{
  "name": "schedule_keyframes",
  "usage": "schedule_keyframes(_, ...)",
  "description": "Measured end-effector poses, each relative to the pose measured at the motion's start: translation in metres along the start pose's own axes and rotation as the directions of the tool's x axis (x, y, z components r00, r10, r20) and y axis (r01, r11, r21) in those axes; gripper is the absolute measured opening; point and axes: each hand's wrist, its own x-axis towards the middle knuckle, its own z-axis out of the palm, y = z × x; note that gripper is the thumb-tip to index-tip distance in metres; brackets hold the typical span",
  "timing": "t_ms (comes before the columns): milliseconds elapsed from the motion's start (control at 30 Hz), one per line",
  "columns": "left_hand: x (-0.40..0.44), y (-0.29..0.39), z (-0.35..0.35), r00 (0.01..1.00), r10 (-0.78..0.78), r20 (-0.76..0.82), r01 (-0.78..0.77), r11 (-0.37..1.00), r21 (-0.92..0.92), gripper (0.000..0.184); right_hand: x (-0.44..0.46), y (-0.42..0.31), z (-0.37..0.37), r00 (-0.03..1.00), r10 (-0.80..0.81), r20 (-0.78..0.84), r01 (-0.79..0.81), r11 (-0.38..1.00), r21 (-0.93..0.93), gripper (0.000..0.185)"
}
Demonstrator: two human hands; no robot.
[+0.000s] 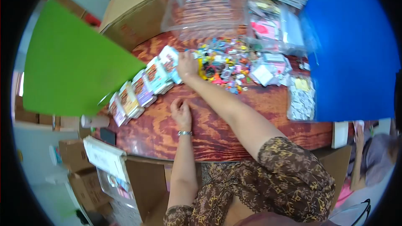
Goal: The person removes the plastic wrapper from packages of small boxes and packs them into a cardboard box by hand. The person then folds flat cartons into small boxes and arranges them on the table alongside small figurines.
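My right hand point(187, 66) reaches to the far end of a row of printed packets, between it and a pile of small colourful trinkets point(226, 65). Its fingers are bunched together, and whatever they hold, if anything, is hidden. Right beside it lies a stack of white and light-blue packets point(169, 60). The row runs down to the left through teal packets point(155, 75), purple packets point(142, 88), yellow packets point(128, 99) and pale pink packets point(117, 109). My left hand point(181, 112) rests on the table, loosely curled with thumb and fingers apart; nothing shows in it.
A clear plastic bin point(205, 27) and a cardboard box point(134, 12) stand at the back. Green point(75, 62) and blue point(356, 54) panels flank the reddish table point(217, 142). Bags of paper pieces point(301, 102) lie on the right. Another person's arm point(359, 159) shows at far right.
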Motion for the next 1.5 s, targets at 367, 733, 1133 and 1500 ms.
schedule_keyframes(367, 0.005, -0.002, 0.005, 0.997, 0.023, -0.079, -0.026, 0.999, -0.041, 0.019, 0.011, 0.020, 0.025, 0.933, 0.180, 0.311, -0.358, 0.405, 0.841, 0.034)
schedule_keyframes(733, -0.020, 0.104, 0.003, 0.965, -0.171, 0.200, 0.263, 0.618, -0.741, 0.062, -0.110, 0.046, -0.143, 0.944, -0.191, 0.269, -0.160, 0.447, 0.880, 0.024)
schedule_keyframes(1133, -0.113, 0.155, -0.024, 0.885, -0.181, 0.430, 0.460, 0.488, -0.742, 0.072, -0.206, 0.046, -0.227, 0.827, -0.561, 0.042, 0.393, 0.628, 0.672, 0.042)
schedule_keyframes(1500, -0.133, 0.154, -0.046, 0.889, -0.114, 0.444, 0.435, 0.518, -0.737, 0.081, -0.215, 0.044, -0.257, 0.727, -0.674, 0.128, 0.332, 0.508, 0.795, 0.053)
